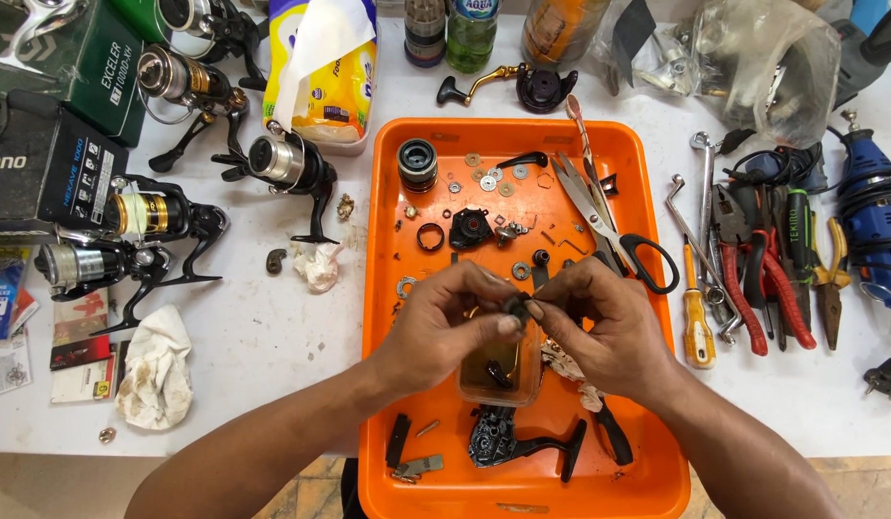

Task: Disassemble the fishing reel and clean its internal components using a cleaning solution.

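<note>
Both hands are up over the orange tray now, and I'm watching a small dark reel part pinched right between them. The left hand has its grip closed on the part with thumb and forefinger; the right hand is pinched closed on the same piece from the other side, fingertips touching it. It sits just above a small clear tub that holds another dark bit. To my eye, this calls for steady, light pressure (the piece is tiny and looks greasy), and working low over the tray so anything that slips lands inside it. Washers and rings are scattered further up the tray beside the scissors, and the stripped reel body lies near the tray's front edge. Whole fishing reels wait on the bench at left, pliers at right.
</note>
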